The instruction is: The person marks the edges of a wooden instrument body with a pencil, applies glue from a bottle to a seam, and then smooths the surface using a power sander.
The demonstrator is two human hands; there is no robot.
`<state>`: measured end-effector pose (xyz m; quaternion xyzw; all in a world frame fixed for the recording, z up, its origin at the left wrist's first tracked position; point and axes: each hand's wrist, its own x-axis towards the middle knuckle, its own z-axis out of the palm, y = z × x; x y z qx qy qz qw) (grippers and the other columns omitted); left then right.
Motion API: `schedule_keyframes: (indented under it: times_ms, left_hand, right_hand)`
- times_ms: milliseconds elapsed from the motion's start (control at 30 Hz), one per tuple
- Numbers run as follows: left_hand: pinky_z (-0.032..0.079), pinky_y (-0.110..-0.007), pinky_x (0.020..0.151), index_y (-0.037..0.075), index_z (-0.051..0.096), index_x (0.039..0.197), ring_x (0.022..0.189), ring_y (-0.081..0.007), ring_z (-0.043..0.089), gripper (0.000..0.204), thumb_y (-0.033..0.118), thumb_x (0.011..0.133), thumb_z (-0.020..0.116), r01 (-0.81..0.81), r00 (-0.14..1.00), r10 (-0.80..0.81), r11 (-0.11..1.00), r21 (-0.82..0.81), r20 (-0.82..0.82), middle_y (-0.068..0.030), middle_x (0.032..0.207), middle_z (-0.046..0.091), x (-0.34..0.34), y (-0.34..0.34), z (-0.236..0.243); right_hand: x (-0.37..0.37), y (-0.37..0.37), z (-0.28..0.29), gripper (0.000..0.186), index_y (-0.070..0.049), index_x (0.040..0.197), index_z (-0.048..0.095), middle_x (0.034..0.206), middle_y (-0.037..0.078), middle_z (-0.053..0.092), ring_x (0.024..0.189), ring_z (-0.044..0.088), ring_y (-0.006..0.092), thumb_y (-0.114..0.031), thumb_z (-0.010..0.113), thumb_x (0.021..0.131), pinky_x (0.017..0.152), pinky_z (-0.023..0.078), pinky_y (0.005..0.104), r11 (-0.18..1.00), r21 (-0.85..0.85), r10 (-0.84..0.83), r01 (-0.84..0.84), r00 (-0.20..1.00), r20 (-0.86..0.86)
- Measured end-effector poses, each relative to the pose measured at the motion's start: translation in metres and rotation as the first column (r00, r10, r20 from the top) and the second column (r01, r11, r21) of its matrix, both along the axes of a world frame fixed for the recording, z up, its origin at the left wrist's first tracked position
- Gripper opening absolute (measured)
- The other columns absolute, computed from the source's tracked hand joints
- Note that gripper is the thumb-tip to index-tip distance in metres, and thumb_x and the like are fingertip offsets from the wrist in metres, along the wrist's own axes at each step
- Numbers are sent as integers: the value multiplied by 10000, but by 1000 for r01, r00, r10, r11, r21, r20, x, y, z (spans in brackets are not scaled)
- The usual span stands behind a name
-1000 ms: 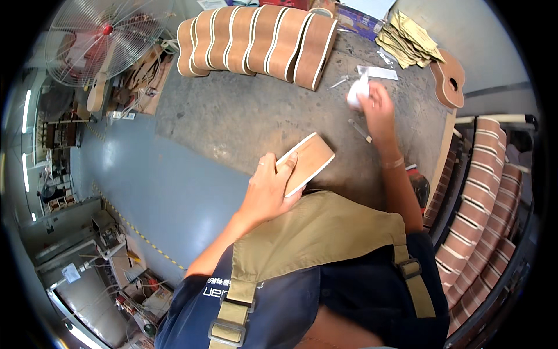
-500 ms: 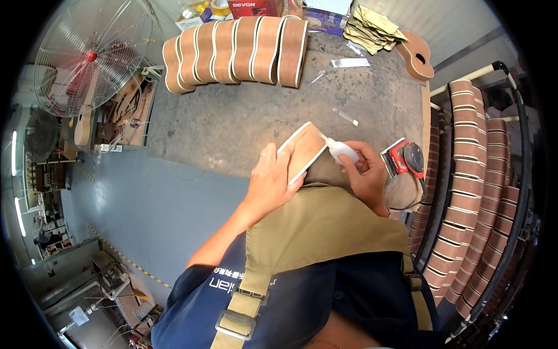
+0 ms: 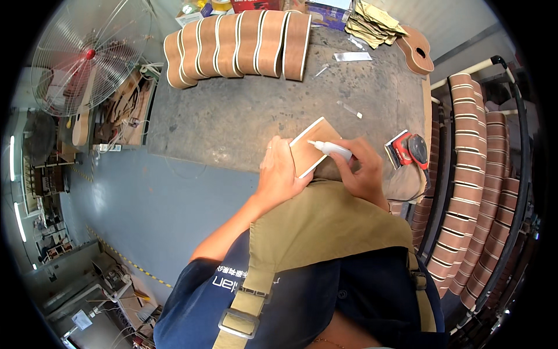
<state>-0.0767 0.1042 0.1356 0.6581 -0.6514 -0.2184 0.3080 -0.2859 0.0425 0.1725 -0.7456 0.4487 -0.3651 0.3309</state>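
My left hand (image 3: 281,172) grips a small brown wooden instrument body (image 3: 313,148) with a pale edge binding, held at the near edge of the grey workbench (image 3: 232,116). My right hand (image 3: 362,170) holds a small white glue bottle (image 3: 332,149) with its thin nozzle laid on the body's face. Both hands sit just above my olive apron bib.
A row of several brown instrument bodies (image 3: 238,43) stands at the bench's far side. A red and black sander (image 3: 407,148) lies to the right. A rack of more bodies (image 3: 476,174) fills the right side. A fan (image 3: 87,55) stands far left, sandpaper sheets (image 3: 375,23) at the back.
My right hand came back from the far side of the bench carrying the white bottle and now rests its nozzle on the body. My left hand kept hold of the body.
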Motion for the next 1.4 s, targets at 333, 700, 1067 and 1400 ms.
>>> schedule_keyframes:
  times_ms: [333, 700, 1067, 1400]
  left_hand:
    - [514, -513, 878, -39, 512, 1301, 1092, -429, 575, 676, 240, 795, 862, 30, 999, -30, 999, 13, 22, -215, 1172, 517, -1, 0, -3]
    - [506, -531, 848, -21, 493, 1236, 1058, -458, 571, 624, 191, 776, 858, 32, 999, -31, 999, -30, 23, -226, 1134, 524, -3, 4, 0]
    - [497, -525, 845, -28, 484, 1203, 1036, -453, 558, 621, 196, 768, 867, 27, 999, -26, 998, -51, 21, -224, 1111, 516, -3, 3, -2]
    - [489, -528, 854, -27, 472, 1201, 1044, -459, 549, 629, 190, 762, 867, 40, 999, -39, 999, -34, 36, -231, 1123, 506, -1, 2, -2]
  right_hand:
    - [1, 9, 0, 233, -57, 1133, 782, 905, 71, 706, 706, 637, 165, 6, 804, 909, 552, 451, 288, 999, -35, -31, 30, 999, -9]
    - [-1, 10, 3, 202, -52, 1125, 781, 927, 76, 726, 647, 597, 163, -22, 797, 926, 556, 442, 294, 992, -21, -126, 126, 992, -14]
    - [-4, 13, -2, 216, -53, 1111, 777, 926, 80, 721, 657, 591, 177, -23, 820, 902, 573, 442, 303, 990, -40, -132, 132, 991, 4]
    - [-2, 15, 1, 219, -58, 1119, 776, 915, 80, 713, 637, 580, 167, -33, 818, 906, 581, 451, 308, 990, 5, -139, 139, 990, -10]
